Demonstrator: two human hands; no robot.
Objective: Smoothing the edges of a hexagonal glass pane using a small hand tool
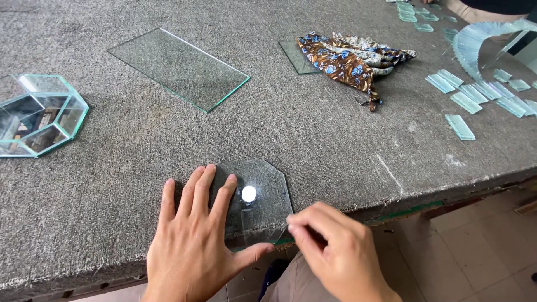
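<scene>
A: What is seen closest to the camera?

B: The left hand (190,240) is laid flat, fingers spread apart, on a clear octagonal glass pane (254,201) at the near edge of the grey carpeted tabletop (313,134). The pane is pressed down by it, and nothing is clasped.

A: And the other hand?

B: The right hand (335,251) is placed at four o'clock of the pane, its fingertips (293,226) pinched together at the pane's near right edge. Whether something thin is clamped in that grip cannot be told. A bright spot of light is reflected near the pane's middle.

A: What is found farther out?

B: At ten o'clock of the pane, well apart, an open octagonal glass box with greenish edges (36,114) is set. At twelve o'clock a clear rectangular glass sheet (179,68) is laid flat. At one o'clock a crumpled brown and blue patterned cloth (349,59) is draped partly over a smaller glass piece (293,56). At two o'clock, small pale green glass strips (470,95) are scattered beside a fanned curved row of glass strips (475,39).
</scene>
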